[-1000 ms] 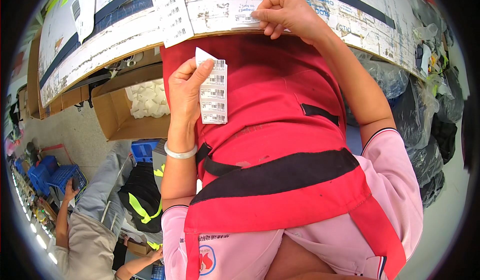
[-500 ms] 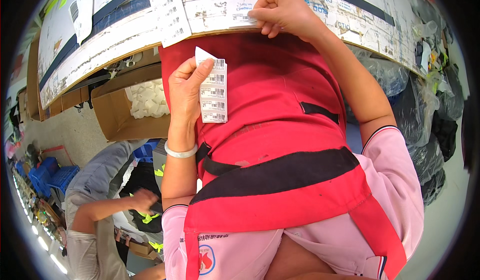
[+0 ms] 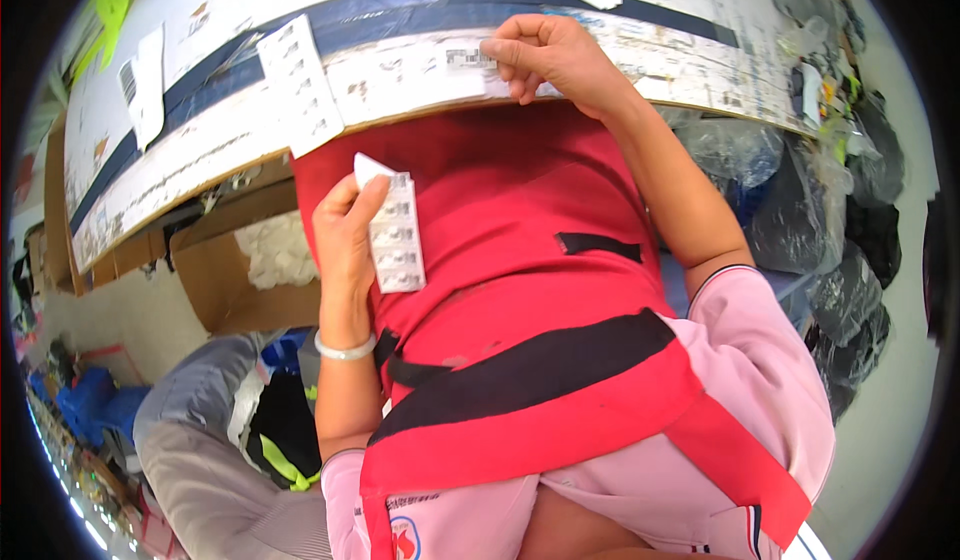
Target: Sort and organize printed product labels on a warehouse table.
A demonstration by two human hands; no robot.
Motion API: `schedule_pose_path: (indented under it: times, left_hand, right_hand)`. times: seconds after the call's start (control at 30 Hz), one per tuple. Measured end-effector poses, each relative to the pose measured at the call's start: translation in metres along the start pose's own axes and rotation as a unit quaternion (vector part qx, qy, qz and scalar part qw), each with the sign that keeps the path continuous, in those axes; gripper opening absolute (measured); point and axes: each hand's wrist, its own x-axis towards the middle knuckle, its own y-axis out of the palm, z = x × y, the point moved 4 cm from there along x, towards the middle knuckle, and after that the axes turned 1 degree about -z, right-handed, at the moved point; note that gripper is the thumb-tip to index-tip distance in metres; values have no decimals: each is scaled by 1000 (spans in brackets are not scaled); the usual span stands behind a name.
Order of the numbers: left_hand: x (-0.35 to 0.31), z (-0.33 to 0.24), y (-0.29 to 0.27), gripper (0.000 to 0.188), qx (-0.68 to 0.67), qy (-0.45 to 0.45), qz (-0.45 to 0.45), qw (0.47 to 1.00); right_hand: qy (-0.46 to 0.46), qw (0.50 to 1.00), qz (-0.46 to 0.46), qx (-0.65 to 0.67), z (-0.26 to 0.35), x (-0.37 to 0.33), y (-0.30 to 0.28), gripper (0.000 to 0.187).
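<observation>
The left hand (image 3: 345,225) grips a label strip (image 3: 398,240) between thumb and fingers, just in front of the table (image 3: 690,80); the thumb covers part of its top, and its print is blurred. The right hand (image 3: 560,60) pinches a small label (image 3: 466,58) over the table's front edge, fingertips hiding one end; whether it touches the table is unclear. Beneath the table, a carton's (image 3: 197,285) pale contents (image 3: 280,252) are indistinct.

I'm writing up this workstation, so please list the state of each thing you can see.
Left hand: closed, pinching
Held label sheet: gripped near its top, corner sticking up
Right hand: thumb and finger together, grip unclear
Small label: at the right hand, blurred
Other label sheet: on the table
Cardboard box: open, white pieces inside
</observation>
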Motion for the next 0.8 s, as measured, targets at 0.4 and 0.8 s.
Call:
schedule_pose_path:
  times: [0.4, 0.8]
  left_hand:
    - [1, -3, 6, 12, -10, 0, 12, 1000]
    - [-9, -17, 15, 6, 40, 73, 29, 996]
  right_hand:
    - [-32, 865, -293, -406, -29, 43, -152, 25]
    - [-197, 946, -120, -228, 15, -12, -10, 17]
